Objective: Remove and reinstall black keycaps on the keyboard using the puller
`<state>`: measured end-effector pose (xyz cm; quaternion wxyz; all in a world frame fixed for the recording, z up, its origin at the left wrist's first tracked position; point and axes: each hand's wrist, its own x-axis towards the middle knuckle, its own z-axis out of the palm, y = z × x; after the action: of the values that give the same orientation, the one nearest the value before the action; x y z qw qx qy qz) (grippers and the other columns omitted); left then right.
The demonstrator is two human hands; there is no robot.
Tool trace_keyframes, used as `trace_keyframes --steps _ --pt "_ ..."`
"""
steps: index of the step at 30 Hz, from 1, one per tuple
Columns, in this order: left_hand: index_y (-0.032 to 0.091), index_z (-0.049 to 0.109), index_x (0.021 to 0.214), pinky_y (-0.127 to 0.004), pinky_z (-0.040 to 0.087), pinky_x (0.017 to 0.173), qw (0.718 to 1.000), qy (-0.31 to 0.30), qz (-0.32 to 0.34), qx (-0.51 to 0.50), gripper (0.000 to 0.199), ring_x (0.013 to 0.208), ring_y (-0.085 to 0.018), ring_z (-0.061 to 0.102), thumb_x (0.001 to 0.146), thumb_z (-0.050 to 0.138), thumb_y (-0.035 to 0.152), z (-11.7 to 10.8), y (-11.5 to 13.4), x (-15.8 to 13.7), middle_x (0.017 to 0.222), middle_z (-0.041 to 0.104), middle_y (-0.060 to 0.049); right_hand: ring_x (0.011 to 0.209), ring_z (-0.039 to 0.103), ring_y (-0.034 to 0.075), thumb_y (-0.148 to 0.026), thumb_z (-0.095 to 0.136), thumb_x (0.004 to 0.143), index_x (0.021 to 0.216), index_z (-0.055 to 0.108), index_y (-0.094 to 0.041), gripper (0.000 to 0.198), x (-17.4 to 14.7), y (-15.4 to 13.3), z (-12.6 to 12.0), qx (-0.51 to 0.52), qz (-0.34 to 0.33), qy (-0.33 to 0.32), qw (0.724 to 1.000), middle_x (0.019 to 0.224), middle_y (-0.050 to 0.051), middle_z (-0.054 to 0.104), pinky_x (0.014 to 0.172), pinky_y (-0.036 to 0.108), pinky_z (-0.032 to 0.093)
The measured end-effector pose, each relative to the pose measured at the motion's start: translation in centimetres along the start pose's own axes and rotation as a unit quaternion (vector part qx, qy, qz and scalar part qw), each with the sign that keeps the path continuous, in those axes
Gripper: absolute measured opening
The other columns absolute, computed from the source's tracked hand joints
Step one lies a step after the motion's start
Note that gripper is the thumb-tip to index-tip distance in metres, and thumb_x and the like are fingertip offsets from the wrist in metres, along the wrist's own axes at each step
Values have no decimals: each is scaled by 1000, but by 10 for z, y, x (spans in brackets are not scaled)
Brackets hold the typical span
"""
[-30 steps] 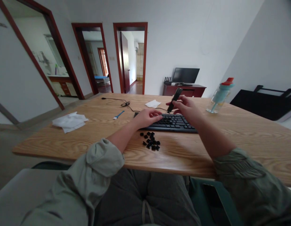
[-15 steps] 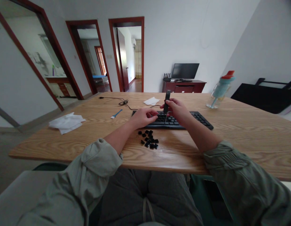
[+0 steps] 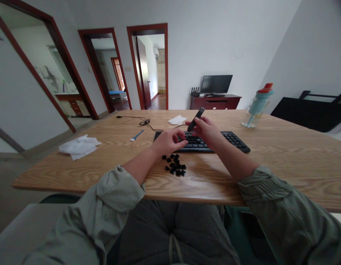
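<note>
A black keyboard (image 3: pixel 234 141) lies on the wooden table under both hands; the keys in its middle are partly hidden. My right hand (image 3: pixel 208 131) grips the dark handle of a keycap puller (image 3: pixel 197 118), tilted with its thin wire end pointing down and left. At that wire end, the thumb and fingers of my left hand (image 3: pixel 168 142) come together in a pinch. What they pinch, if anything, is too small to make out. In front of the keyboard, several loose black keycaps (image 3: pixel 178 172) lie in a heap.
Left of the keyboard is a small blue brush (image 3: pixel 137 135), with a coiled cable (image 3: pixel 144 122) behind it. White tissues (image 3: pixel 80 146) lie at the left, another tissue (image 3: pixel 177 120) behind the keyboard. A water bottle (image 3: pixel 257 106) stands at the back right.
The keycap puller has gone from upright to tilted, its top leaning right and its wire end lifted toward my left hand. My left fingertips have closed in around that end.
</note>
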<state>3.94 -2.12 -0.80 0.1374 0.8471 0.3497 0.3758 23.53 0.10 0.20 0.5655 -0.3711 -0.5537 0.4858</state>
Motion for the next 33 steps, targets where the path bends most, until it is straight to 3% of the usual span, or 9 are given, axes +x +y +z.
trace_keyframes --steps 3,8,10,18,27,33 --pt "19 60 97 -27 51 69 998 44 13 38 26 71 -13 61 79 70 35 -3 0 0 87 67 -1 83 70 16 -42 62 85 98 47 -25 27 0 0 1 28 -3 16 999 107 5 72 64 28 58" --pt "20 63 101 -35 50 98 985 100 95 99 18 110 -19 60 84 64 25 -5 -4 2 115 63 -7 82 70 15 -32 61 84 94 47 -24 19 -1 -1 4 67 1 66 996 101 3 73 67 27 59" --pt "20 66 98 -38 46 104 982 107 100 123 14 116 -21 58 85 64 24 -5 -7 3 119 62 -8 79 70 14 -30 59 84 93 48 -23 16 -2 -2 6 75 -3 72 995 98 3 73 65 25 58" --pt "20 72 92 -41 46 103 973 125 77 177 12 111 -22 59 85 66 27 -2 -14 5 116 65 -7 76 70 12 -28 59 86 93 51 -23 12 -2 2 11 82 -14 75 994 97 3 74 67 23 59" --pt "21 73 89 -40 47 101 973 98 116 172 10 106 -21 58 85 65 25 0 -10 4 119 64 -7 77 71 12 -31 62 85 95 48 -23 19 0 5 11 85 -33 71 993 100 3 73 77 27 60" --pt "21 73 89 -41 47 101 972 103 114 179 9 105 -21 58 85 65 24 -1 -10 3 118 64 -7 76 70 12 -32 60 85 97 48 -24 18 -3 1 11 61 -18 70 996 100 2 74 68 25 60"
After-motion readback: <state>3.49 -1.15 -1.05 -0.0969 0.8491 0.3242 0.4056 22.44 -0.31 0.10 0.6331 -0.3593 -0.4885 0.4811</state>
